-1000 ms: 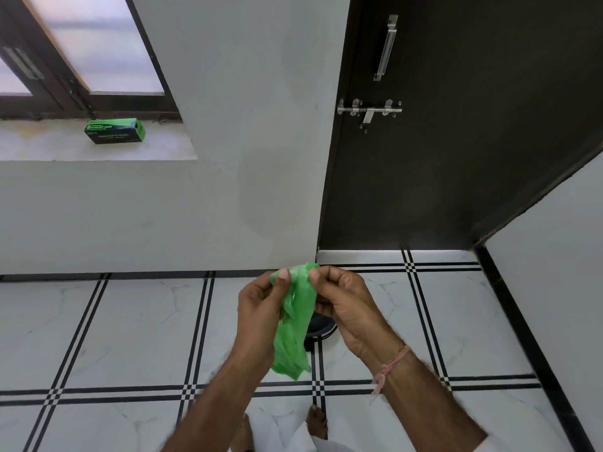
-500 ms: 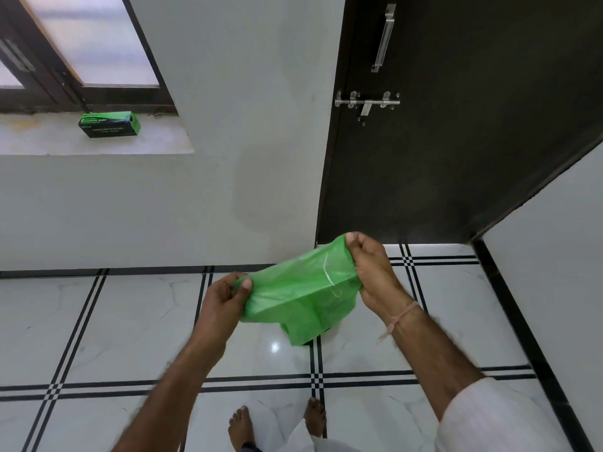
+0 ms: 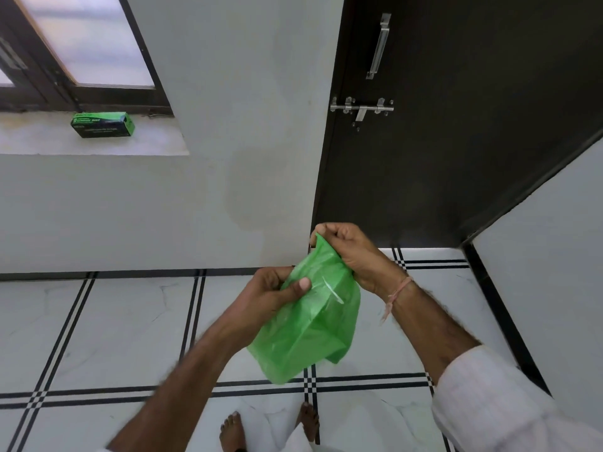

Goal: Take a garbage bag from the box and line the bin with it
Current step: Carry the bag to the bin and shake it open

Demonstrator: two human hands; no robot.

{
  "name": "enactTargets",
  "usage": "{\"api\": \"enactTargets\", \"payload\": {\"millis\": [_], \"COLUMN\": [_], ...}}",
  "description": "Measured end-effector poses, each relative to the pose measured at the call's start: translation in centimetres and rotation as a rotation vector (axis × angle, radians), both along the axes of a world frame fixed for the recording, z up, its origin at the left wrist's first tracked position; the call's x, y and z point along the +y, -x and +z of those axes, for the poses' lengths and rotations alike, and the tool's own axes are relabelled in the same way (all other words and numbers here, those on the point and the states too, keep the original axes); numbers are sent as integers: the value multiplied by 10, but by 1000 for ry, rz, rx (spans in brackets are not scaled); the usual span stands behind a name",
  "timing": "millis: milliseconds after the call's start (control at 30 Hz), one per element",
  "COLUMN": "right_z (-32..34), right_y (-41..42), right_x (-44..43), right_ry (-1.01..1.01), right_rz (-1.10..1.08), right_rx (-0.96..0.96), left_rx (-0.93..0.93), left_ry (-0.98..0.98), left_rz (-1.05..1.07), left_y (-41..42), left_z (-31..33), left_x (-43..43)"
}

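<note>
Head view: the garbage bag (image 3: 310, 331) is out of the box (image 3: 102, 124), which sits on the window sill (image 3: 153, 143) in the upper left of the frame, well apart from the hands. A second ago the bag was a narrow bunched strip pinched between two hands held close together. Half a second ago the hands had pulled apart and stretched it wide. Now they have drawn nearer again, and the bag hangs below them as a loose green pouch in the lower middle of the frame.

The right hand (image 3: 350, 252) is the higher one. Its fingers are curled round the bag's top corner, just in front of the dark door (image 3: 456, 141). The left hand (image 3: 274, 296) is lower and to the left. It pinches the near edge, with the thumb flat on the front of the plastic and the fingers behind. The hands are close but not touching, and both are clamped on the bag.

I judge that the person is shaking the folds out and working the mouth open, so the fetching step is done and the lining is still to come. The bin does not show in this frame. It may be hidden behind the bag, above the tiled floor (image 3: 98, 324).
</note>
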State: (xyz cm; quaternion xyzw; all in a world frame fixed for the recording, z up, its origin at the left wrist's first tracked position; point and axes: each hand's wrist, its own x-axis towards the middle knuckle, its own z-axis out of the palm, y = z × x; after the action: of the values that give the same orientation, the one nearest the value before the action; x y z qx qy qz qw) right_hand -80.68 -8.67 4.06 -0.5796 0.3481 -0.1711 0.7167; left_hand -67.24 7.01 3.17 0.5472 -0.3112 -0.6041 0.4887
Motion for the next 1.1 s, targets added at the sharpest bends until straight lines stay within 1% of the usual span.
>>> {"api": "enactTargets", "payload": {"millis": [33, 67, 100, 133, 167, 200, 233, 300, 333, 367, 433, 533, 667, 767, 867, 1000, 1100], "right_z": [-3, -7, -11, -14, -17, -15, -13, -16, -19, -24, -28, -31, -32, -28, -23, -21, -24], "right_y": [-4, -7, -10, -8, -4, 1, 6, 9, 10, 10, 10, 11, 11, 9, 6, 5, 4], "right_x": [-1, -2, -3, 0, 7, 20, 35, 63, 72, 77, 77, 74, 75, 78, 78, 73, 68], "right_ry": [39, 144, 328, 537, 668, 671, 546, 147, 24, -32, -70, -70, -83, -187, -302, -381, -438], "right_rz": [-25, -77, -166, -301, -439, -505, -477, -274, -202, -183, -228, -279, -326, -300, -290, -299, -333], "right_rx": [21, 67, 142, 232, 270, 238, 154, 18, -14, -37, -68, -60, -51, -128, -156, -99, -58], "left_rx": [28, 24, 1, -24, -34, -23, 5, 40, 50, 67, 108, 123, 48, 38, 33, 6, 59], "left_ry": [2, -2, -13, -25, -28, -27, -20, -14, -15, -16, -11, -29, -14, -17, -23, -38, -62], "left_rz": [19, 65, 138, 227, 319, 393, 445, 473, 463, 452, 432, 425, 419, 460, 446, 413, 419], "left_y": [4, 9, 14, 18, 20, 21, 21, 19, 19, 20, 21, 19, 22, 23, 21, 17, 12], "left_z": [1, 1, 0, -2, -4, -7, -8, -9, -10, -13, -14, -17, -17, -18, -18, -21, -23], "left_x": [-1, -2, -4, -5, -5, -5, -5, -3, -2, 0, 1, 4, 3, 0, 1, 3, 5]}}
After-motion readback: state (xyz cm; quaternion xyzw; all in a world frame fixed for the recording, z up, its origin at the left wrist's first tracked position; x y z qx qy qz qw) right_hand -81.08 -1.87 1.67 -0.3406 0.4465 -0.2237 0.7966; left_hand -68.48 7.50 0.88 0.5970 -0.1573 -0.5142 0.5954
